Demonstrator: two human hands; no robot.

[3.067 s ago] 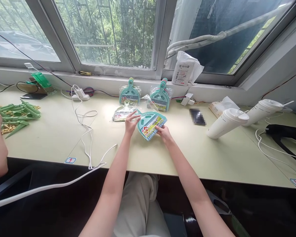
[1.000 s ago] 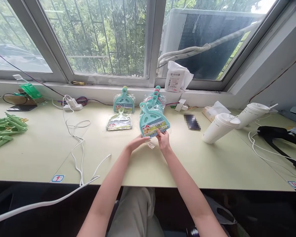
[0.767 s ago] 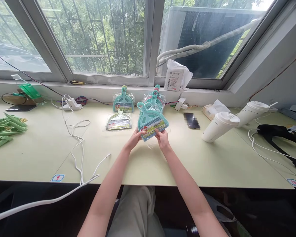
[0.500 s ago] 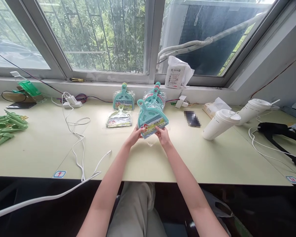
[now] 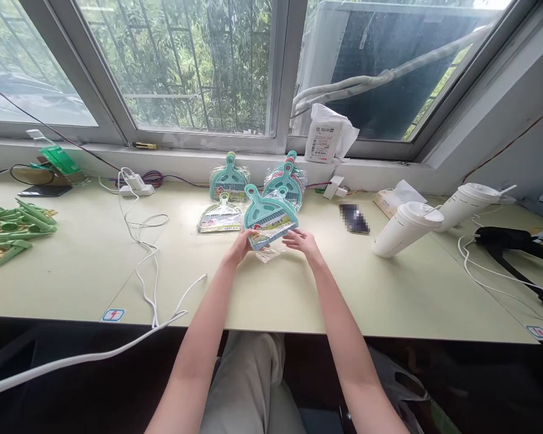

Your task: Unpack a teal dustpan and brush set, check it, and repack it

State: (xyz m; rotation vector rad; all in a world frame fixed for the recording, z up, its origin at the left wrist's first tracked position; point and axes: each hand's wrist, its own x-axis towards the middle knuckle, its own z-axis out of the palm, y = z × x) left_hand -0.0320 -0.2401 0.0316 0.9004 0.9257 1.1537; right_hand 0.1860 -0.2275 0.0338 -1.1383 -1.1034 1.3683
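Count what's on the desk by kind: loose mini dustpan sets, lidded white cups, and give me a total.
Teal dustpan set held in left hand: 1
Clear-wrapped dustpan set lying flat: 1
Lidded white cups: 2
Total: 4, leaving out the propped stacks at the sill, too overlapped to count.

Small packing workroom: window-side worktable (image 5: 298, 301) stacked with bagged dustpans (image 5: 284, 178).

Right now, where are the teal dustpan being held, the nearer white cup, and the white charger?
teal dustpan (image 5: 268, 216), head view, on its pan body.
nearer white cup (image 5: 400, 232), head view, on its side wall.
white charger (image 5: 136, 182), head view, on its plug block.
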